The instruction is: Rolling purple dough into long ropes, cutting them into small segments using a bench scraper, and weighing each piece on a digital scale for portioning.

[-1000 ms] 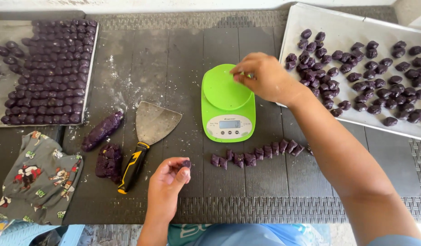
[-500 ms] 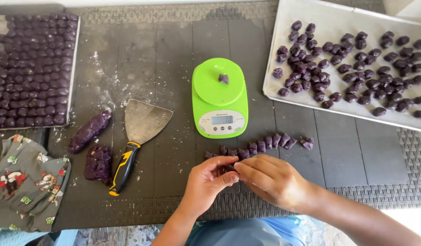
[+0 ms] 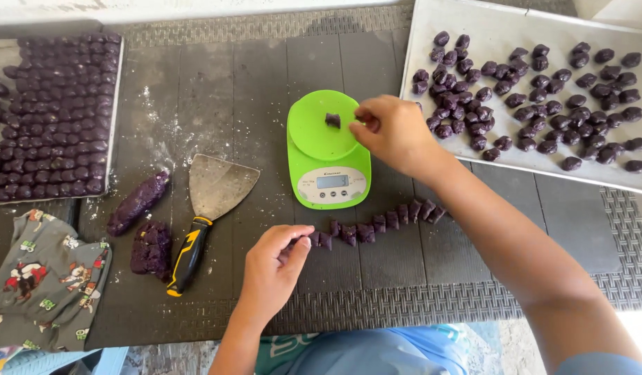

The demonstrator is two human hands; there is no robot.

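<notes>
A green digital kitchen scale (image 3: 328, 156) stands mid-mat with one small purple dough piece (image 3: 333, 119) on its round plate. My right hand (image 3: 394, 132) hovers at the plate's right edge, fingertips pinched together on a tiny purple bit just beside that piece. Below the scale lies a row of cut purple dough pieces (image 3: 383, 223). My left hand (image 3: 272, 267) rests at the row's left end, thumb and fingers closed on the end piece.
A metal scraper with a black-and-yellow handle (image 3: 206, 208) lies left of the scale, beside a purple dough log (image 3: 137, 203) and a dough lump (image 3: 151, 248). Trays of purple pieces sit far left (image 3: 112, 90) and far right (image 3: 501, 160). A printed cloth (image 3: 43, 285) lies lower left.
My right hand left the dough row and rose back to the scale plate. My left hand stayed at the row's left end.
</notes>
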